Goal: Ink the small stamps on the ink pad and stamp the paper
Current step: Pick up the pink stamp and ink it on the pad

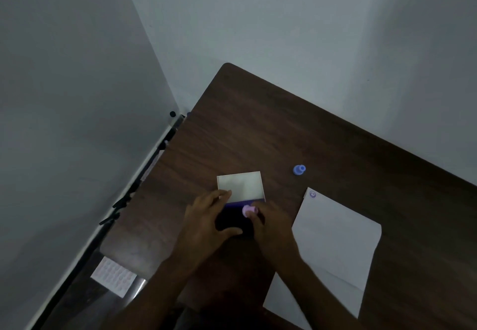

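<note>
An open ink pad (233, 220) with a dark purple pad lies on the brown table (258, 128), its pale lid (241, 186) folded back behind it. My left hand (206, 222) steadies the pad's left side, fingers on the lid and thumb at the front. My right hand (271, 226) holds a small pink stamp (249, 210) down on the pad. A blue stamp (299, 169) stands alone farther back to the right. White paper (335, 242) lies to the right, with one purple smiley print (312, 194) at its far corner.
Grey walls meet behind the table's far left corner. Left of the table runs a dark rail, and below it on the floor lies a pale sheet with rows of small shapes (113, 275). The table's left edge is close to the ink pad.
</note>
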Tool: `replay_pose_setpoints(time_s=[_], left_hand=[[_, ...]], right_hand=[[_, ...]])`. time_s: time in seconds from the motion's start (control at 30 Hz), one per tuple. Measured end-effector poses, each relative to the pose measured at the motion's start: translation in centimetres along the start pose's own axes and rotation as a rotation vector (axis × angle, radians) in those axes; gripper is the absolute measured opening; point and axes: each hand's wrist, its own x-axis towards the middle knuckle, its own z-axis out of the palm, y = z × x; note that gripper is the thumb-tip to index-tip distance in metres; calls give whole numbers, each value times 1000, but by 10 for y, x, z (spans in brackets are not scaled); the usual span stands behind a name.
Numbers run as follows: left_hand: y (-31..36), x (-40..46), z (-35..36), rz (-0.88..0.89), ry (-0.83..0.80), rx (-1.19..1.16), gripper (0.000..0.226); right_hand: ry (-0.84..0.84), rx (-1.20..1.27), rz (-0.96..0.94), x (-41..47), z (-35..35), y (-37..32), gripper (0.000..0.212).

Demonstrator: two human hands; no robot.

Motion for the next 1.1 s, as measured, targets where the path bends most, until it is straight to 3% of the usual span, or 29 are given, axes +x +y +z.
replay_pose_setpoints(time_s=[0.2,0.37,0.5,0.67,0.8,0.93,1.1], left_hand=[[-1,-2,18,41,-8,45,96],[-5,-2,27,44,-49,30,92],[-6,-4,28,55,-38,57,87],[-3,-4,30,53,-30,76,82],[-4,-3,32,48,-29,67,80],[-5,-3,31,39,-49,72,81],[-3,-4,31,27,-53,47,74]], right_hand=[[-161,-431,-84,-4,28,28,42],[-165,-421,-91,-10,41,29,44],[-34,-526,-191,-11,51,32,56],[-111,-534,-170,-8,53,33,59],[-216,-456,-29,-8,53,31,63],[-130,-502,-64,-7,55,30,55],[-147,-531,-80,-7,57,31,60]])
